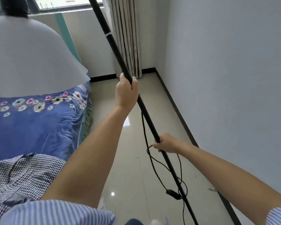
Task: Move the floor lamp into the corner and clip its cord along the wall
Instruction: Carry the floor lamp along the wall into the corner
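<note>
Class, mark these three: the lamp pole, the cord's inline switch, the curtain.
lamp pole (114, 51), head view, on the bare shaft.
inline switch (173, 194), head view, on its body.
curtain (126, 34), head view, on its folds.

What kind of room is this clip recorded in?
Most likely a bedroom in a home: a bed with a blue floral cover sits at the left, a beige curtain hangs beside a window, and the floor is tiled.

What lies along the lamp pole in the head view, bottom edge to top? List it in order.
Inline cord switch → right hand → left hand → pale band on the lamp pole.
</note>
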Demonstrator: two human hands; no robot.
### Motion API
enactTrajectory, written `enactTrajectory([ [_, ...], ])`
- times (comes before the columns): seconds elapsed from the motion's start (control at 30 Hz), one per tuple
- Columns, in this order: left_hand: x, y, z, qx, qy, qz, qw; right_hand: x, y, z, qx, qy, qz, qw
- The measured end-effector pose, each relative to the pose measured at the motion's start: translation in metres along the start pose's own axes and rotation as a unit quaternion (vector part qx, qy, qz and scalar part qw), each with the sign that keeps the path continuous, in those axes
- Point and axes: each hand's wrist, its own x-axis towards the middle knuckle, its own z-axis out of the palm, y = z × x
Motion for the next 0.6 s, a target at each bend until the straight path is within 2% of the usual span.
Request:
enactTrajectory([
  [0.3,0.215,-0.072,0.041,-0.011,0.0,0.016,1.0,0.21,-0.052,-0.104,-0.026,0.025,-0.012,0.999],
  [0.6,0.464,-0.128,0.097,-0.061,-0.013,0.016,0.998,0.419,-0.115,-0.247,0.005,0.059,-0.012,0.998],
])
